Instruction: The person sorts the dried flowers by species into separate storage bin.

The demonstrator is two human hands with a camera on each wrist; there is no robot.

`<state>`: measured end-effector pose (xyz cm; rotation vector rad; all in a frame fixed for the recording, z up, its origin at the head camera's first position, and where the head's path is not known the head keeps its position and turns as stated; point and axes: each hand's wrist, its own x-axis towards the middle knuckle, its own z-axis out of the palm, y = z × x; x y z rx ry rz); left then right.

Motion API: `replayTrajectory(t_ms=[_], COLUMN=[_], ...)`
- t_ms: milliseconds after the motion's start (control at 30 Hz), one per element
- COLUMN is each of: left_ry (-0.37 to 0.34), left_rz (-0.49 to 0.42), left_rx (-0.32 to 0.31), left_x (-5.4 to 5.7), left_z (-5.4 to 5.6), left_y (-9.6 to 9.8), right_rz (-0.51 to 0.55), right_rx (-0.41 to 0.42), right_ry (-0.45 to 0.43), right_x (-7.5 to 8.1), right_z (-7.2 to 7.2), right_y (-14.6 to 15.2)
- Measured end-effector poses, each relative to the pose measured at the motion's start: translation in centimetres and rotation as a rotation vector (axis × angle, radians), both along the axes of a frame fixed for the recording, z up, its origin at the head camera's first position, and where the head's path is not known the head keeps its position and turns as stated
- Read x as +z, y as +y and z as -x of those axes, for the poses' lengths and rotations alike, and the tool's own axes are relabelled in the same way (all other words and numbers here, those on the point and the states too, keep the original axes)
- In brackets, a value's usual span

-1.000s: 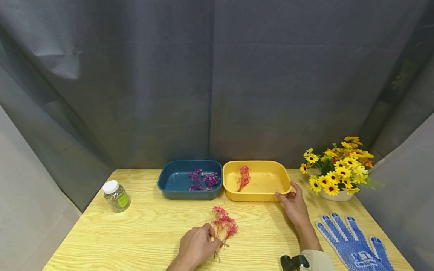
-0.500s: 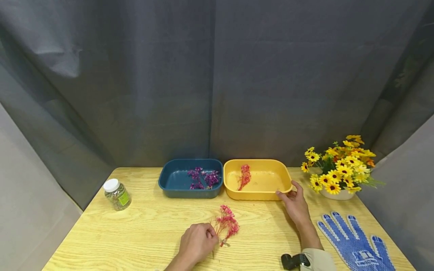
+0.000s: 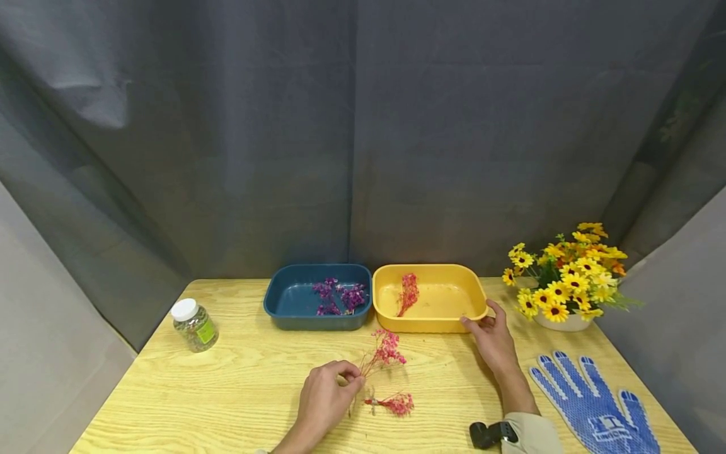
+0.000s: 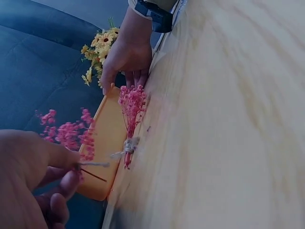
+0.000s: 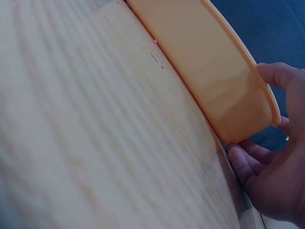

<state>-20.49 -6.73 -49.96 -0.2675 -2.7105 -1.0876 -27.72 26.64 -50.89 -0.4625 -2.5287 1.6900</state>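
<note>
My left hand (image 3: 326, 394) pinches the thin stems of a pink dried flower sprig (image 3: 389, 348) between thumb and fingertips, its blossoms pointing away toward the bins. Just right of that hand, a small pink dried flower bunch (image 3: 399, 403) lies on the table; in the left wrist view a twine knot (image 4: 129, 144) binds its stems. At the back stands a yellow plastic bin (image 3: 425, 326) with one red-pink sprig (image 3: 408, 293) inside. My right hand (image 3: 497, 347) grips this bin's front right corner, thumb at the rim, fingers around the outside in the right wrist view.
Left of the yellow bin sits a dark blue bin (image 3: 317, 323) with purple dried flowers (image 3: 353, 296). A white-lidded jar (image 3: 195, 328) is at the left, a pot of yellow flowers (image 3: 567, 290) at the right, and a blue-and-white glove (image 3: 601, 410) lies nearer the right edge.
My left hand has drawn its sprig up and away from the tied bunch, which now lies apart, blossoms turned right. The right hand keeps its place on the yellow bin.
</note>
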Motion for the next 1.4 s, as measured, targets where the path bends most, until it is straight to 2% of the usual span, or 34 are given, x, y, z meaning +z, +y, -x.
replayTrajectory(t_ms=[400,500,667,967,1133,1400], left_ry=[-0.013,-0.027,-0.012,-0.02,0.017,0.077], left_rz=[-0.131,-0.151,-0.164,-0.202,-0.194,-0.142], left_rx=[0.05,0.046,0.03,-0.005,-0.015,-0.047], left_x=[1.2,1.3,1.5,1.6,1.9,2.9], left_z=[0.5,0.8,1.4,3.2,4.2,6.2], left_y=[0.8,1.0,1.6,2.8,3.5,4.8], right_rz=[-0.007,-0.003,0.005,0.009,0.004,0.0], right_rx=[-0.009,-0.01,-0.005,0.01,0.01,0.003], right_ry=[0.005,0.006,0.012,0.019,0.011,0.012], right_x=[0.1,0.1,0.0,-0.1,-0.1,0.0], right_z=[0.2,0.2,0.1,0.1,-0.1,-0.1], right_y=[0.1,0.1,-0.1,-0.1,0.0,0.1])
